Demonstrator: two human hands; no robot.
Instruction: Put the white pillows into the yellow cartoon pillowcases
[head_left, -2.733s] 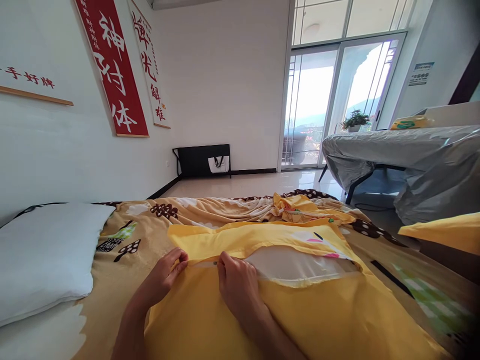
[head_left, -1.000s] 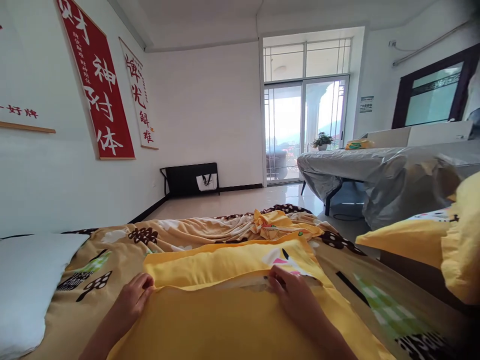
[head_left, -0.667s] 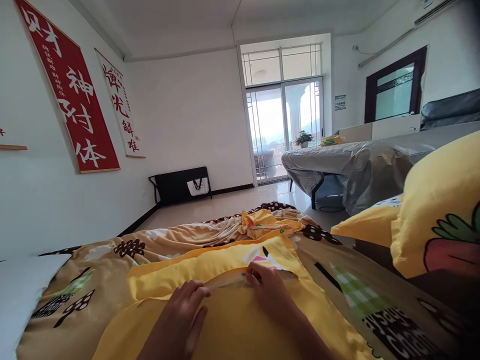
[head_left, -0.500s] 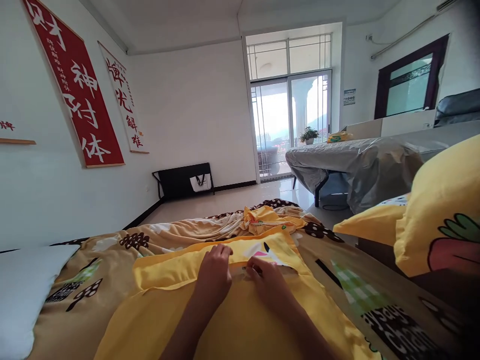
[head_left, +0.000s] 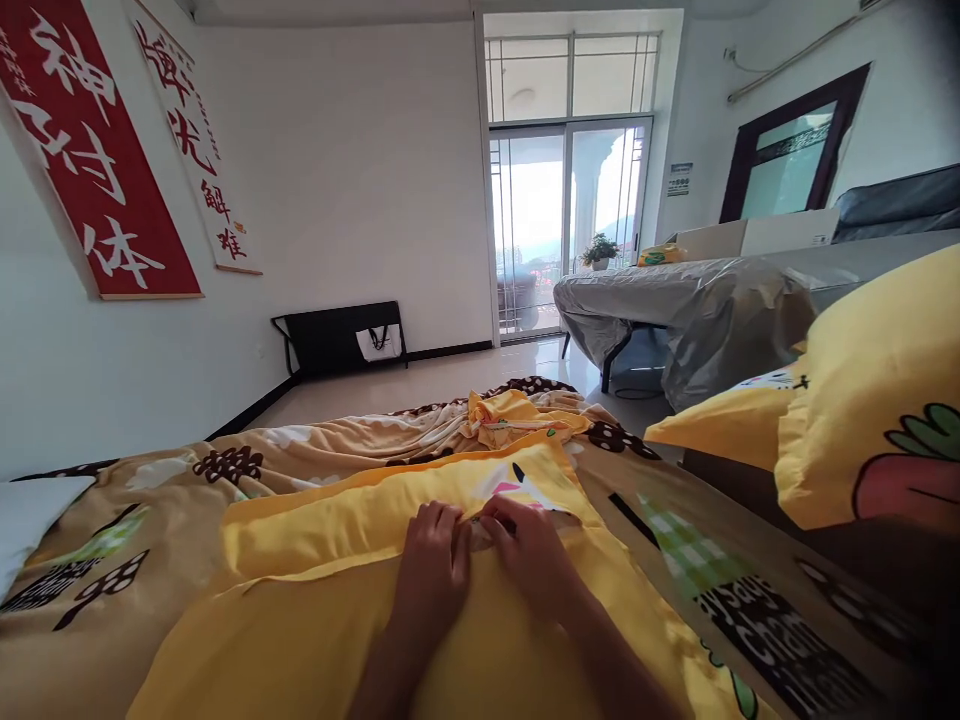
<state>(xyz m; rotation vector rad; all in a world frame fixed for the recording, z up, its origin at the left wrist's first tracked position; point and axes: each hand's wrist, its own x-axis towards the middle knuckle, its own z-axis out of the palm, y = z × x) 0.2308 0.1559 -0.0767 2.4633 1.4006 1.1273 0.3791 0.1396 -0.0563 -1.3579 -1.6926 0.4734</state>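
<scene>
A yellow pillowcase (head_left: pixel 315 630) lies spread before me, its far edge folded back in a strip with a printed white and pink animal figure. My left hand (head_left: pixel 435 550) is closed on the fold's near edge, fingers curled down into the cloth. Right beside it, my right hand (head_left: pixel 525 550) pinches the same edge between thumb and fingers. A small greyish patch shows between the two hands; what exactly the fingertips grip there is hidden. Beneath the pillowcase spreads a brown patterned blanket (head_left: pixel 165 560).
Yellow pillows (head_left: pixel 885 380) with a carrot print are piled at the right. Crumpled yellow cloth (head_left: pixel 517 415) lies beyond the pillowcase. A white pillow (head_left: pixel 37 520) is at the left edge. Farther off stand a plastic-covered table (head_left: pixel 660 300) and a black folded frame (head_left: pixel 322 340).
My hands have come closer together at the folded edge, the right one moving left toward the left one. The view has shifted slightly right and down.
</scene>
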